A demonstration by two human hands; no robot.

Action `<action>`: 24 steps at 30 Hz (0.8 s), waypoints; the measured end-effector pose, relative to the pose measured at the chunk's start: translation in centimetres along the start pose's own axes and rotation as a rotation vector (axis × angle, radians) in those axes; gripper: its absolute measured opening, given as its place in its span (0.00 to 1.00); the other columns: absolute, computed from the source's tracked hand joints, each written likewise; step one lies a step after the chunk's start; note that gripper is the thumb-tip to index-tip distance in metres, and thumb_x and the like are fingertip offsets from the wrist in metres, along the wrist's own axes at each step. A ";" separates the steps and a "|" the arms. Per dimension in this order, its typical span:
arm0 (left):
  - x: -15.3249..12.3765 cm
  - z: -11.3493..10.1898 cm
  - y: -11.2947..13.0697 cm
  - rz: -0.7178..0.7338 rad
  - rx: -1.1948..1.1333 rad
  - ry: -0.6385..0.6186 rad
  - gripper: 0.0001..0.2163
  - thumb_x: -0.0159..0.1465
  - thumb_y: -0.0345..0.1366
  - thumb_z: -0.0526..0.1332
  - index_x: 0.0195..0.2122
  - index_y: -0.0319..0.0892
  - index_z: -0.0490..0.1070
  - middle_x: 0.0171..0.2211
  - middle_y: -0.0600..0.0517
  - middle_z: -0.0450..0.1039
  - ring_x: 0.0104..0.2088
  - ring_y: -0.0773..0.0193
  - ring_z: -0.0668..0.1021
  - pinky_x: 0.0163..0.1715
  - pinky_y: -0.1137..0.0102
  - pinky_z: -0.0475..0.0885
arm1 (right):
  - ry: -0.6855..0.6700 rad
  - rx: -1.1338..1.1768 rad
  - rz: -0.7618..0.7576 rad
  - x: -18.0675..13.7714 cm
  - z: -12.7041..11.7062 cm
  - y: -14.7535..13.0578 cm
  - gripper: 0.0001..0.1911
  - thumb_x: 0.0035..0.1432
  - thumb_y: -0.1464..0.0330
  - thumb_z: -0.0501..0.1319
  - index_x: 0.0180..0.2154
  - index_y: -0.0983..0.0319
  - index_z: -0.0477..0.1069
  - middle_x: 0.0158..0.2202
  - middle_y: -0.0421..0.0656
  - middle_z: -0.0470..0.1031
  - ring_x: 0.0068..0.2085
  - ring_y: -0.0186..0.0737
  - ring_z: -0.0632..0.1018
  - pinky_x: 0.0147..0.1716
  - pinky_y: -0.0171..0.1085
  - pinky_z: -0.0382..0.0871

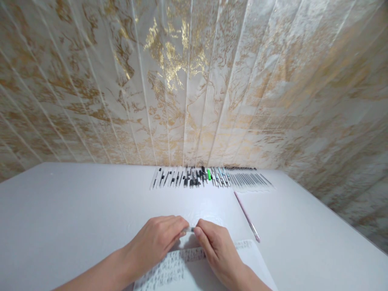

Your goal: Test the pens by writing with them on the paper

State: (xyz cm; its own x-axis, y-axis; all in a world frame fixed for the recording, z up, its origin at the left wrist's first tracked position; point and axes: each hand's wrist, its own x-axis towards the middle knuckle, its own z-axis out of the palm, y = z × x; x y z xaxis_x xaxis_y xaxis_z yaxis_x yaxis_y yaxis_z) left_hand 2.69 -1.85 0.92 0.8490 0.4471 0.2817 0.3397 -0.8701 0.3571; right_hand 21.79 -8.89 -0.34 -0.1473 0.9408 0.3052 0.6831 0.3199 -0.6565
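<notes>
Between my two hands is a slim pen (190,229), held level, with only a short clear and dark stretch of it showing. My left hand (162,236) is closed around its left end. On the other end, the thumb and fingers of my right hand (216,244) are pinched shut. Most of the pen is hidden inside the hands. Under them lies a sheet of white paper (230,275) with lines of dark handwriting along its top and left side.
Along the back of the white table (75,218) runs a row of pens and pen parts (194,178), with a bright green piece (209,174) among them. Thin refills (251,180) lie to the right. A pinkish pencil-like stick (247,216) rests beyond my right hand. Behind hangs a gold-patterned curtain (169,81).
</notes>
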 end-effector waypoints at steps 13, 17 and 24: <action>0.0 0.2 0.0 -0.003 -0.003 0.030 0.11 0.72 0.35 0.44 0.40 0.43 0.65 0.32 0.53 0.73 0.31 0.64 0.76 0.32 0.73 0.67 | 0.042 0.007 0.014 0.0 0.0 0.0 0.13 0.67 0.62 0.48 0.31 0.59 0.61 0.27 0.37 0.65 0.28 0.36 0.67 0.28 0.32 0.58; 0.0 0.1 -0.1 0.039 0.050 0.057 0.11 0.72 0.33 0.45 0.40 0.43 0.66 0.30 0.53 0.72 0.30 0.64 0.75 0.31 0.72 0.66 | 0.024 0.076 0.038 0.0 0.2 -0.3 0.15 0.67 0.61 0.47 0.28 0.59 0.58 0.26 0.37 0.62 0.28 0.35 0.65 0.28 0.32 0.57; 0.3 -0.6 0.4 0.164 0.258 0.134 0.12 0.71 0.30 0.44 0.38 0.42 0.66 0.26 0.53 0.70 0.25 0.62 0.70 0.26 0.69 0.61 | -0.067 0.541 0.279 0.2 0.1 -1.0 0.24 0.66 0.50 0.45 0.24 0.58 0.53 0.20 0.33 0.56 0.23 0.33 0.60 0.24 0.32 0.54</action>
State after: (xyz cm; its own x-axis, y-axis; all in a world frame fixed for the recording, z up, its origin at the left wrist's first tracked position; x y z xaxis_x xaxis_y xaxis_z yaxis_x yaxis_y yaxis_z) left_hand 2.81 -1.99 1.71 0.8460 0.3052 0.4371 0.3086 -0.9489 0.0652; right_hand 21.01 -8.98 0.29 -0.0714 0.9967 0.0387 0.2452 0.0552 -0.9679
